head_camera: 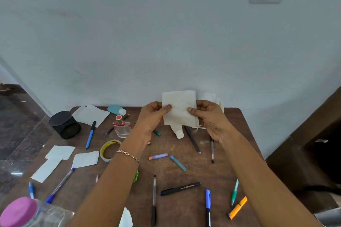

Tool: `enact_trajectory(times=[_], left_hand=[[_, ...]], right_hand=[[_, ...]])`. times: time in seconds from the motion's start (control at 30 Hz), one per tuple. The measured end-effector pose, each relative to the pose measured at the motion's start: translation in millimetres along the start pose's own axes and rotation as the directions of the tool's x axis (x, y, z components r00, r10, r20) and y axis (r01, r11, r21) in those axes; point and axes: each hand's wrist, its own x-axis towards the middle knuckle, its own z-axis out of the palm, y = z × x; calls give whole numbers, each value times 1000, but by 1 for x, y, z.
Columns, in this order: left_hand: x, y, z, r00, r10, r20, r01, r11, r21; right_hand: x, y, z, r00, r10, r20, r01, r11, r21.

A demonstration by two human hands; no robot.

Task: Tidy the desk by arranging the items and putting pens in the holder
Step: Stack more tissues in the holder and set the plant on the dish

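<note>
A white paper napkin (180,108) is lifted above the far middle of the brown desk (184,155). My left hand (151,118) pinches its left edge and my right hand (210,118) pinches its right edge, thumbs on the front. The black mesh pen holder (64,124) lies tipped at the desk's far left corner. Several pens lie scattered: a blue pen (90,134) by the holder, a black marker (180,188) near the front, a blue marker (208,206), a black pen (154,199), an orange highlighter (238,207).
A tape roll (108,150), a glass perfume bottle (122,128), a teal bottle (116,109) and a white bottle (178,131) lie on the desk. Loose paper pieces (85,159) are at the left. A pink-lidded jar (20,212) stands at the near left corner. The wall is behind.
</note>
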Motion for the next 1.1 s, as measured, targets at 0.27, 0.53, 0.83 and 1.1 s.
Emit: enact_trajectory(times=[0.27, 0.53, 0.83, 1.1], left_hand=[[-3, 5, -1, 996, 94, 13, -93, 994, -52], [-5, 9, -1, 993, 28, 116, -1, 974, -226], [4, 9, 6, 956, -216, 198, 253, 949, -187], [38, 11, 21, 989, -117, 86, 117, 993, 9]], right_hand=[[1, -5, -5, 982, -185, -29, 178, 970, -163], [-3, -17, -8, 943, -330, 51, 331, 902, -277], [8, -14, -12, 932, -355, 68, 351, 845, -402], [31, -33, -42, 954, -279, 108, 298, 868, -397]])
